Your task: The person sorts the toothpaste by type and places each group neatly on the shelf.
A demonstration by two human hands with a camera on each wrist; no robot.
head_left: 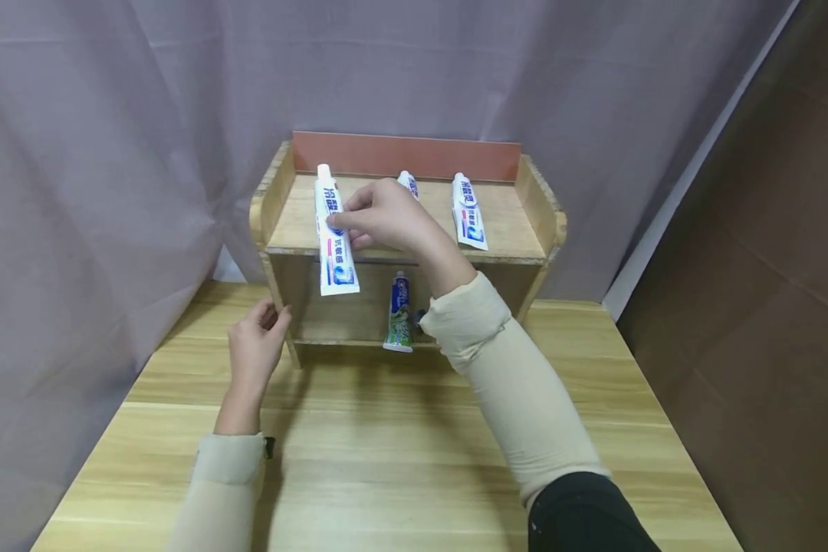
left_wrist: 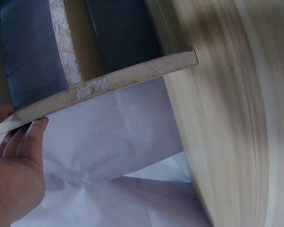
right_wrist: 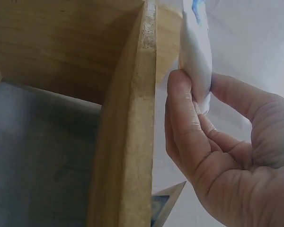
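My right hand (head_left: pixel 393 215) pinches a white toothpaste tube (head_left: pixel 336 257) with blue lettering between thumb and fingers, cap pointing to the back, at the left of the shelf's upper board. In the right wrist view the tube (right_wrist: pixel 195 52) is beside the board's front edge (right_wrist: pixel 139 109). My left hand (head_left: pixel 257 337) grips the left side panel of the small wooden shelf (head_left: pixel 271 192); the left wrist view shows thumb and fingers on either side of the panel's edge (left_wrist: pixel 137 71). Two more white tubes lie on the upper board, one at the right (head_left: pixel 468 211), one partly behind my right hand (head_left: pixel 407 182).
On the lower board lies a blue and green toothpaste tube (head_left: pixel 399 310), with a small dark thing (head_left: pixel 419 316) next to it, partly behind my sleeve. The shelf stands at the back of a wooden table (head_left: pixel 386 460). A grey curtain (head_left: pixel 400 69) hangs behind; a brown panel (head_left: pixel 745 307) stands right.
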